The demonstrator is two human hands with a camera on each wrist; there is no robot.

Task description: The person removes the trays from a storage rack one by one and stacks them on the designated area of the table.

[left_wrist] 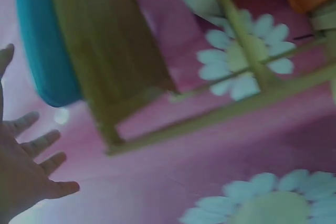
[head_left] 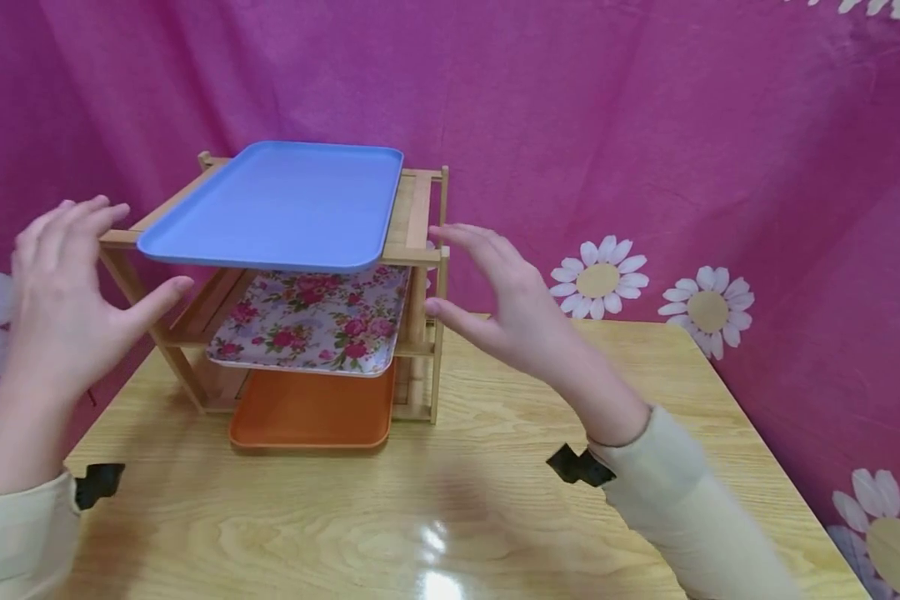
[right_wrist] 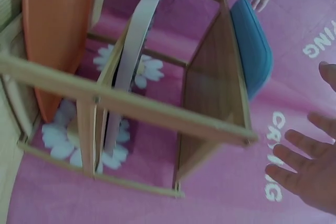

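A blue tray lies on the top level of a three-level wooden rack on the table. A floral tray sits on the middle level and an orange tray on the bottom. My left hand hovers open just left of the rack, fingers spread, touching nothing. My right hand hovers open just right of the rack's front corner, also holding nothing. The blue tray and rack show sideways in the right wrist view; the left wrist view is blurred.
The wooden table stretches in front of the rack, with a glossy glare spot near the front. A pink cloth with white daisies hangs behind. The table's right edge runs diagonally.
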